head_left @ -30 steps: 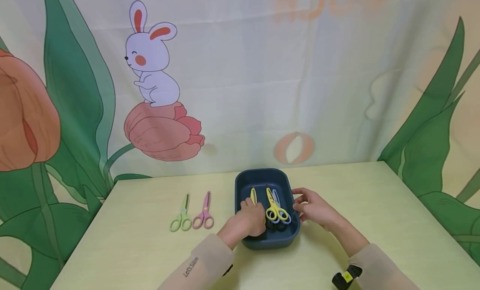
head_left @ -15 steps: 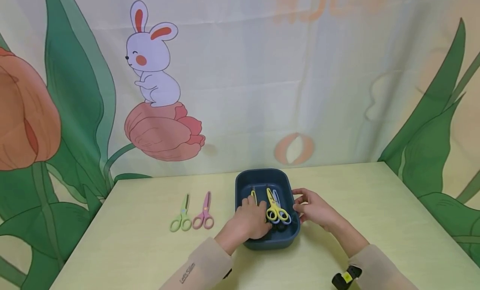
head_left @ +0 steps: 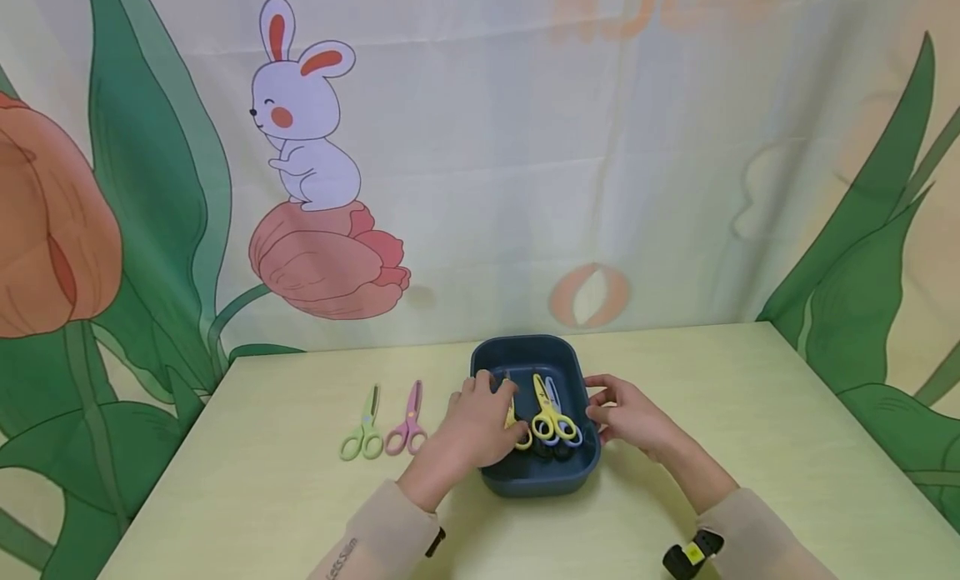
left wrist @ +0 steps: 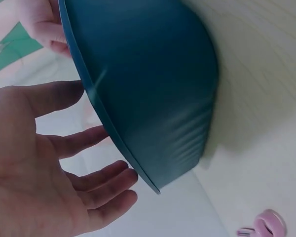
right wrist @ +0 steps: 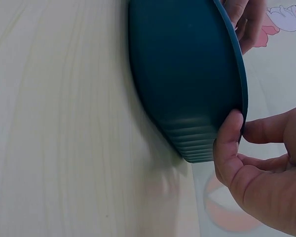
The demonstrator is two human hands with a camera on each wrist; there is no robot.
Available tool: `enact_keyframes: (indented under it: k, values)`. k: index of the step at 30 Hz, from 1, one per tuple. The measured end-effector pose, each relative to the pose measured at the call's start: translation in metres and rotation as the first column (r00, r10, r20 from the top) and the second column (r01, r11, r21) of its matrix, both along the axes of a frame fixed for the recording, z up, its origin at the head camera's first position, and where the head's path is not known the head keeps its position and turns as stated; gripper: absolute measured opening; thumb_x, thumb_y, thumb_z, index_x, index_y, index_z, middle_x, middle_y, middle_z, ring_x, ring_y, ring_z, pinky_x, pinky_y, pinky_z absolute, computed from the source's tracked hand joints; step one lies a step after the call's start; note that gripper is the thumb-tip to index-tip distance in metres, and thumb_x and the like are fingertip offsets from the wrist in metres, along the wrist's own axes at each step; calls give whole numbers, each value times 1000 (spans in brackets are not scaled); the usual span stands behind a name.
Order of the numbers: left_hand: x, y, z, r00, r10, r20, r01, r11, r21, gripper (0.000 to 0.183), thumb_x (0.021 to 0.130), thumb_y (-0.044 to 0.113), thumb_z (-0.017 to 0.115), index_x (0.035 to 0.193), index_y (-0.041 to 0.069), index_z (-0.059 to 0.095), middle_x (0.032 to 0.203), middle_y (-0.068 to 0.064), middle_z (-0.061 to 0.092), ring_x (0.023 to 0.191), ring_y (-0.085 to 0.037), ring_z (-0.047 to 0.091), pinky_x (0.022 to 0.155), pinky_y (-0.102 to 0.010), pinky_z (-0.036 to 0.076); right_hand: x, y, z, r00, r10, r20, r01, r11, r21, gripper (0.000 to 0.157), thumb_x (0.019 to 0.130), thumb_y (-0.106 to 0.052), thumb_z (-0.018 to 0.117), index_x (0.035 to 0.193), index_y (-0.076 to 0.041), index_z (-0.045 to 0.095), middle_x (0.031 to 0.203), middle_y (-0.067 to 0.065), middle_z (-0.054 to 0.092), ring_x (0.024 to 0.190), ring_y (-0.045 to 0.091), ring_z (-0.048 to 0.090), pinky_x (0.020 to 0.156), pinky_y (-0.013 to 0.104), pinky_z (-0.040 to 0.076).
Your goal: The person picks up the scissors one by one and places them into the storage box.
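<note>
A dark blue plastic box (head_left: 542, 485) with scissors inside stands on the table. My left hand (head_left: 480, 420), fingers spread and loosely bent, is over the box's left rim and holds nothing. In the left wrist view its fingertips come right at the rim of the box (left wrist: 153, 79). Partly behind that hand lie yellow scissors (head_left: 528, 439). To their right, another yellow pair (head_left: 546, 407) overlaps light blue scissors (head_left: 577, 437), with black handles below. My right hand (head_left: 636, 415) pinches the box's right rim between thumb and fingers, as the right wrist view shows.
Left of the box, green scissors (head_left: 367, 426) and pink scissors (head_left: 410, 426) lie side by side, blades pointing away. Behind the pale wooden table (head_left: 262, 497) hangs a cloth backdrop (head_left: 480, 188) with a printed rabbit and tulips.
My left hand has let go of the left yellow scissors inside the box and moved up and left to the box's left rim. The right hand has stayed on the right rim.
</note>
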State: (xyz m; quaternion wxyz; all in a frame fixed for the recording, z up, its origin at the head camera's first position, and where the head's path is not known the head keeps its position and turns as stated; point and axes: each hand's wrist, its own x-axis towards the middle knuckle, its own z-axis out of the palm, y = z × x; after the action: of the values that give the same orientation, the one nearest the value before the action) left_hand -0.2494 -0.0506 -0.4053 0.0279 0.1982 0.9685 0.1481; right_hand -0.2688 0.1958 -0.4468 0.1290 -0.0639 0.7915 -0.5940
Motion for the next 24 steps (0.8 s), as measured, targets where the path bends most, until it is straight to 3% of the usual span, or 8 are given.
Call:
enact_keyframes:
  k: [6,14,19,24]
  values:
    - [-2,-12,-1,999,32,12,-33,997,73,49,102,31,65,144,10,54,143,-23,42,132,-41,40,106,-62,33,-1,0,0,1000,-11,11,11,1000,1,52,99,3,54,148,10,38,105,19,50,78,25,54,63,34,57]
    - [-3,-28,-6,997,77,4,-77,987,141,47,102,36,64,139,8,58,139,-23,46,128,-42,44,105,-67,32,-1,0,0,1000,-18,18,18,1000,-5,52,99,3,54,148,9,38,105,18,49,79,25,54,64,34,57]
    - [-4,-40,-13,995,98,-6,-95,975,199,42,106,34,56,138,7,59,138,-25,46,128,-43,43,114,-69,23,-1,0,0,1000,-20,18,20,1000,-5,52,99,3,54,148,9,38,105,19,50,79,25,54,64,34,57]
    - [-5,-53,-18,988,146,-40,-134,966,223,35,109,23,48,137,4,57,141,-27,43,130,-45,39,105,-65,35,0,0,0,1000,-16,16,16,1000,-5,52,99,3,54,148,10,37,104,19,50,78,25,54,63,34,57]
